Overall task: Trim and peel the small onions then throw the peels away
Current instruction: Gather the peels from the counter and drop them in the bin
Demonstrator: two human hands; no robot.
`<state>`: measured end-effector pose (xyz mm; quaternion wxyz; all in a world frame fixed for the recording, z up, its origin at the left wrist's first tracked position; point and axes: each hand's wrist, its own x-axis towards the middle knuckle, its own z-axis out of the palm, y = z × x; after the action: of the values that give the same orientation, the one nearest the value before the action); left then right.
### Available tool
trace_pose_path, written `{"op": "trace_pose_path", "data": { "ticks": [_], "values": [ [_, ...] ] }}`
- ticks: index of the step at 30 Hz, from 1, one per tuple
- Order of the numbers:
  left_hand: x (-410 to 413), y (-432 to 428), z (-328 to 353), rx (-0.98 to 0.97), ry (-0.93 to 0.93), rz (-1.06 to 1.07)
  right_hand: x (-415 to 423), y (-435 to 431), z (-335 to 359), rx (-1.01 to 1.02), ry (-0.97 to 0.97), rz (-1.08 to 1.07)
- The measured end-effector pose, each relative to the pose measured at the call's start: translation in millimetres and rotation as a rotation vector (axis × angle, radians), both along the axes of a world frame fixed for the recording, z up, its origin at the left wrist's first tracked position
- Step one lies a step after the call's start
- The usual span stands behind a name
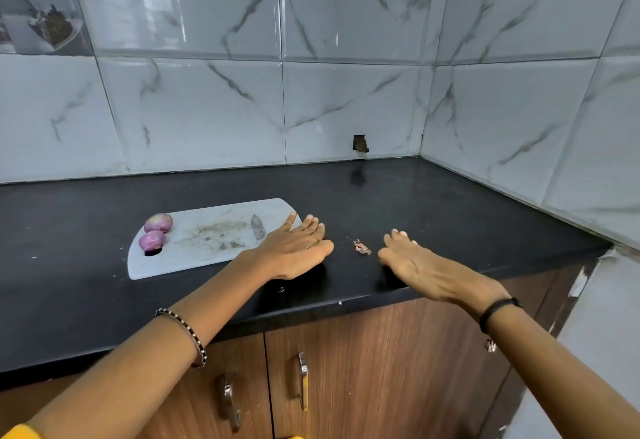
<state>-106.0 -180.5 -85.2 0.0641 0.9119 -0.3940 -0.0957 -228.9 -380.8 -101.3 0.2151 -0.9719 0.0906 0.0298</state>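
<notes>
Both hands lie flat and empty on the black counter (450,203), fingers straight and slightly spread. The left hand (298,248) has its fingertips at the right end of the white cutting board (207,258). The right hand (415,263) rests a little way off, nearer the counter's front edge.

Between the two, touching neither, sits a small clump of reddish onion peel (362,248). It lies a shade closer to the right hand's fingers, and it is too ragged and small to show any long axis that matters. To my eye, either hand could sweep it inward toward the other.

Just beyond the left hand a knife blade (258,227) lies on the board, tip pointing away, its handle hidden behind the hand. At the board's far left end two peeled purple onions (158,223) sit touching each other. The trimming looks done, and only these scraps seem left to gather and throw out.
</notes>
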Motion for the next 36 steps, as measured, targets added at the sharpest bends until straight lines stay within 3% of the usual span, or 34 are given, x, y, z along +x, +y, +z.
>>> {"op": "trace_pose_path", "data": {
  "ticks": [2, 5, 9, 13, 17, 22, 25, 28, 32, 36],
  "values": [
    [5.8, -2.7, -7.6, 0.034, -0.036, -0.029, 1.0, 5.5, -10.8, -0.179, 0.061, -0.007],
    [13.1, -5.2, -15.5, 0.017, 0.008, -0.091, 9.4, 18.4, -18.0, -0.24, 0.04, -0.028],
    [13.9, -0.1, -11.9, -0.03, 0.053, -0.193, 31.8, 27.4, -14.8, -0.139, -0.002, 0.025],
    [15.6, -7.8, -8.3, 0.016, -0.039, -0.121, 41.6, 9.9, -4.4, 0.054, -0.059, -0.015],
    [17.7, -22.2, -7.0, 0.053, -0.038, -0.103, 48.8, 3.9, -0.3, 0.034, -0.041, -0.004],
    [14.0, -7.8, -8.1, -0.038, 0.099, -0.188, 32.9, 10.9, -0.8, 0.046, -0.02, 0.096],
    [10.5, 4.6, -0.5, -0.068, 0.091, -0.082, 20.0, 8.1, 7.5, 0.135, 0.005, 0.099],
    [6.9, 2.6, 0.1, -0.038, 0.026, -0.083, 15.5, 9.1, 3.0, -0.014, 0.033, 0.018],
    [8.8, -3.3, -4.7, -0.038, 0.084, -0.065, 17.6, 23.5, -13.5, -0.274, 0.025, 0.034],
    [8.7, -3.9, 6.1, -0.143, 0.192, 0.031, 34.0, 29.3, -12.4, -0.245, -0.001, 0.091]
  ]
}}
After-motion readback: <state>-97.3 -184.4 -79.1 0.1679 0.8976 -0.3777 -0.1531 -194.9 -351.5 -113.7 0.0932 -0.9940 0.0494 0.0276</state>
